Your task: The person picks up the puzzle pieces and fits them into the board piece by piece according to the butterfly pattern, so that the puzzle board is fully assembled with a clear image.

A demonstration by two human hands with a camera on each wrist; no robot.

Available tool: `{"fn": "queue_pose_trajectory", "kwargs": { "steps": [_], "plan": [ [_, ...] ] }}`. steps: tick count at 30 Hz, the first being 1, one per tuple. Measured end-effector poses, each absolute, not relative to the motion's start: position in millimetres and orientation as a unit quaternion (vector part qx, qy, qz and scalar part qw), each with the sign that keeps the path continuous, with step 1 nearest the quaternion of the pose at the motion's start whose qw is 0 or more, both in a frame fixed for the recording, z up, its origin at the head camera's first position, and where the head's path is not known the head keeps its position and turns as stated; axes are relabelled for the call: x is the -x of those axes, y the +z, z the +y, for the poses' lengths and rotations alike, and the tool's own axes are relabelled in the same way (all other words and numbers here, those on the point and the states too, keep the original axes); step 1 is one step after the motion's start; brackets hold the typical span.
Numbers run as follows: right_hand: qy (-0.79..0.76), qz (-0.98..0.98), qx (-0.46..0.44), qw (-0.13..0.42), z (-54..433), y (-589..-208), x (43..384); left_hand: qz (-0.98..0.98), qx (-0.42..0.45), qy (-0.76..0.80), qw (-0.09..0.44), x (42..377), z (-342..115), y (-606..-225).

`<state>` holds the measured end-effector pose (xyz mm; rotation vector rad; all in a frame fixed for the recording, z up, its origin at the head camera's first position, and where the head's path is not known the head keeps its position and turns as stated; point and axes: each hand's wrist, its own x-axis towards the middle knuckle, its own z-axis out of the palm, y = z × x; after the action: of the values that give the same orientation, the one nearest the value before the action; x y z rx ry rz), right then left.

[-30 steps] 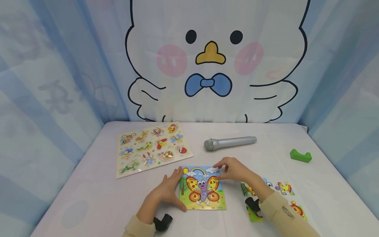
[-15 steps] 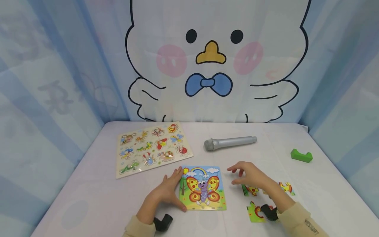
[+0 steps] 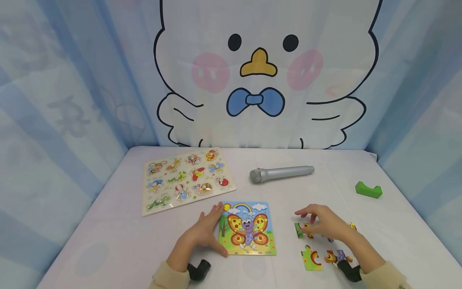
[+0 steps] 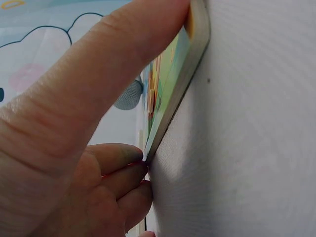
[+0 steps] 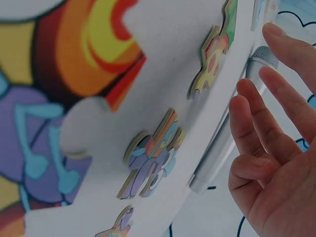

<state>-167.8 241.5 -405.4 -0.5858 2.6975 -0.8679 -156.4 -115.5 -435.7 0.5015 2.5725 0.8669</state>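
A square butterfly puzzle [image 3: 248, 230] lies flat on the table in the head view. My left hand [image 3: 203, 233] rests along its left edge, thumb at the near corner and fingertips by the far one; the left wrist view has the thumb pressed on the board's rim [image 4: 185, 74]. Loose puzzle pieces lie to the right, among them a green and red piece [image 3: 311, 259] and a purple-bodied piece [image 3: 341, 255]. Over the far-left piece [image 3: 298, 230] hovers my right hand [image 3: 326, 222], fingers spread and holding nothing. Its wrist view shows a face piece [image 5: 153, 160] and a yellow-winged piece [image 5: 213, 59].
Behind the left hand lies a wooden insect puzzle board [image 3: 189, 180]. A silver toy microphone [image 3: 281, 174] lies at the back middle, and a green arched block [image 3: 368, 190] at the right. A printed curtain [image 3: 252, 132] closes off the table's far edge.
My right hand has left the butterfly puzzle's top right corner and moved right, over the loose pieces. The left hand has stayed at the puzzle's left edge.
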Motion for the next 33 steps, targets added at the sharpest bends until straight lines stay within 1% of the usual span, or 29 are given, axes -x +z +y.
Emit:
{"fn": "queue_pose_trajectory", "kwargs": {
  "steps": [11, 22, 29, 33],
  "plan": [
    [-0.279, 0.932, 0.190, 0.132, 258.6, -411.2, 158.7, 0.916, -0.179, 0.305, 0.188, 157.6, -114.6, -435.7],
    [-0.249, 0.942, 0.185, 0.131, 256.7, -414.2, 158.9, 0.914, -0.180, 0.310, 0.190, 156.1, -114.2, -434.5],
    [-0.251, 0.941, 0.177, 0.146, 254.0, -414.4, 160.4, 0.914, -0.175, 0.310, 0.194, 156.0, -114.4, -434.2],
    [-0.251, 0.942, 0.168, 0.145, 251.4, -414.5, 160.4, 0.913, -0.176, 0.313, 0.193, 156.4, -115.1, -434.6]
  ]
}}
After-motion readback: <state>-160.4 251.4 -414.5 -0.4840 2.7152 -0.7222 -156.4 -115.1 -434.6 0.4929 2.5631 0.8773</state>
